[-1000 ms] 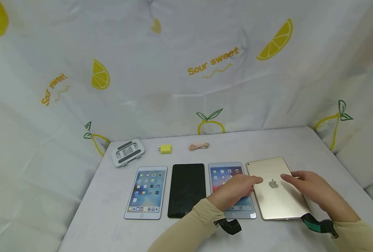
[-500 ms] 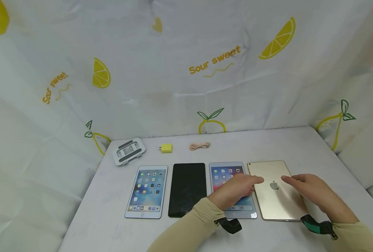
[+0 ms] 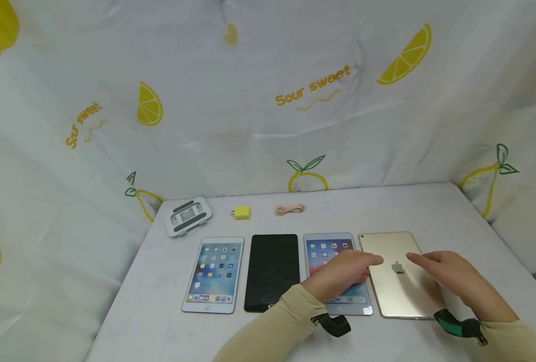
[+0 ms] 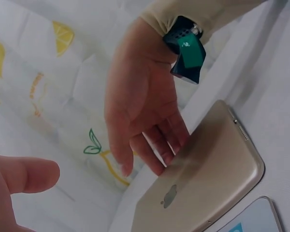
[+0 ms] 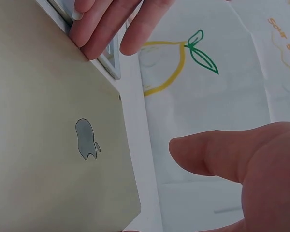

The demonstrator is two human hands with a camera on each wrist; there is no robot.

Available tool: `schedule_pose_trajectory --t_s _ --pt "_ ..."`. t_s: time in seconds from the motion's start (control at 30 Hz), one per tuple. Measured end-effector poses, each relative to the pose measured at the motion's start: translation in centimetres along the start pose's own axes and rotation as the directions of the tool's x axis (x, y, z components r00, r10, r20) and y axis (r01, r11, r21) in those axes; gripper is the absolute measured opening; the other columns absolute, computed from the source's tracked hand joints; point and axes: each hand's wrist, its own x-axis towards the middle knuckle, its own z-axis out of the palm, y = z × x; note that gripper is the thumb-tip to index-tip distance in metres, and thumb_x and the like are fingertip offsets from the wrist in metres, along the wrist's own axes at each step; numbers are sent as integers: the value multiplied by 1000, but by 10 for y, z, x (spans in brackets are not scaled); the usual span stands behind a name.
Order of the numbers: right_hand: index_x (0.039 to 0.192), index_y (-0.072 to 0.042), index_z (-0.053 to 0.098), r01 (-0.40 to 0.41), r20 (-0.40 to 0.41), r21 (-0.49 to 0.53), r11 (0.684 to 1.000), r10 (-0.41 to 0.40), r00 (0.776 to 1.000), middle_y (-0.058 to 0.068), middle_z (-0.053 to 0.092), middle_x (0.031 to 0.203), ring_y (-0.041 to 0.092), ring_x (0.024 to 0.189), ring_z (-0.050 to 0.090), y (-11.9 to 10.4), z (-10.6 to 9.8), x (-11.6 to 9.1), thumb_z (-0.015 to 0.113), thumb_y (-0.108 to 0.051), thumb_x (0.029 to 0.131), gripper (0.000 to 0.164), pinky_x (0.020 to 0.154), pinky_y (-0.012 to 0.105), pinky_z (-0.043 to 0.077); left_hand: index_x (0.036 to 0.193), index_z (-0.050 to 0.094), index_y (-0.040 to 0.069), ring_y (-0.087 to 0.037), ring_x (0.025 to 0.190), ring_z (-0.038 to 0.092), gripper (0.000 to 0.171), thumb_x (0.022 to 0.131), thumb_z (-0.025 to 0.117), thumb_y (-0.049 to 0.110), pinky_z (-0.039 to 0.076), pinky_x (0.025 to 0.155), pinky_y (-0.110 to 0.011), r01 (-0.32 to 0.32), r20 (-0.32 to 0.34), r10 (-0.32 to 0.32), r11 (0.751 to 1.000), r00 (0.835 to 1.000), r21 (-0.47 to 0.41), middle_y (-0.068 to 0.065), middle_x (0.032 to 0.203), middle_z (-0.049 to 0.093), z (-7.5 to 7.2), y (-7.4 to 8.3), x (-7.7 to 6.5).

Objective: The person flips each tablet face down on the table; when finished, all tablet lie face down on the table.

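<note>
A gold tablet (image 3: 404, 281) lies back side up at the right end of a row, its apple logo showing in all views. My left hand (image 3: 342, 271) reaches over the neighbouring white tablet (image 3: 329, 246), fingertips right at the gold tablet's left edge. At its right edge is my right hand (image 3: 451, 274), fingers extended down along the side in the left wrist view. Both thumbs stand apart from the gold back, pointing toward each other. The left hand and sleeve hide part of the white tablet's lit screen.
Left of these lie a black tablet (image 3: 272, 271) with a dark screen and another white tablet (image 3: 213, 276) with a lit screen. Behind them sit a white folding stand (image 3: 188, 216), a yellow charger plug (image 3: 242, 212) and a coiled pink cable (image 3: 289, 209). A lemon-print curtain (image 3: 232, 100) backs the table.
The gold tablet's far edge has come down a little and the tablet lies flatter between my hands. The hands have hardly moved; the whole head view has shifted slightly.
</note>
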Motion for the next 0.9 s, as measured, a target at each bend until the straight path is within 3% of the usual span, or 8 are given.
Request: schedule_pose_trajectory --t_s 0.27,0.43,0.7,0.9 --pt "142 28 46 37 -19 -48 998 -38 999 51 45 147 66 132 48 4 -4 -1 42 -63 110 96 102 70 53 136 75 14 -24 127 71 44 102 68 40 56 115 -45 -20 -12 21 999 1000 41 4 140 71 6 2 0" --pt "143 28 45 23 -16 -26 999 -23 1000 51 43 149 66 133 47 3 -2 0 41 -64 110 98 103 71 52 135 75 15 -28 124 73 43 102 68 41 57 114 -45 -26 -25 27 998 999 59 4 141 72 7 1 1" --pt "142 28 45 -18 -15 -11 1000 18 1000 52 43 147 64 131 49 1 1 0 41 -65 109 99 103 70 54 120 81 17 -16 98 66 35 100 68 42 59 98 -32 -56 -49 63 990 997 126 11 120 74 6 2 -1" --pt "141 29 44 -17 -22 -11 1000 16 1000 52 43 146 63 128 51 0 3 3 42 -65 109 99 102 70 54 122 81 17 -16 103 69 35 100 68 42 59 105 -38 -45 -53 50 994 997 95 10 126 74 6 1 -1"
